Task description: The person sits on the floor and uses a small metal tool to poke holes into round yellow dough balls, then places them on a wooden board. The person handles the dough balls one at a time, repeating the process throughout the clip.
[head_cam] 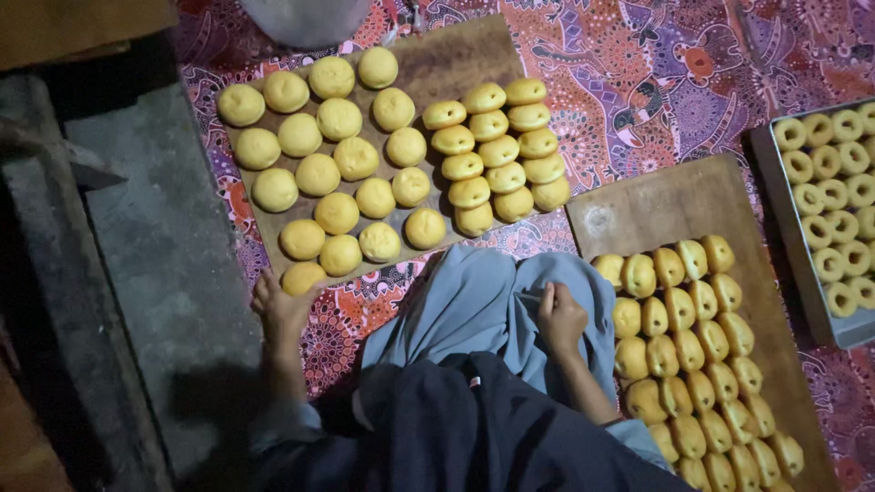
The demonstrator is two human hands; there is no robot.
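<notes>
While the left hand (pixel 281 308) rests spread, fingertips on a smooth yellow dough ball (pixel 303 276) at the near edge of the left board (pixel 456 55), that board looks nearly full. Right hand (pixel 560 319) is curled on grey cloth (pixel 474 301), gripping it; right board (pixel 656 205) stays part bare. Ringed pieces fill a metal tray (pixel 791 246).

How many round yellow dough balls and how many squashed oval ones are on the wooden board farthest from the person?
On the far wooden board:
Round dough balls: 20
Oval dough pieces: 15
Total: 35
</notes>
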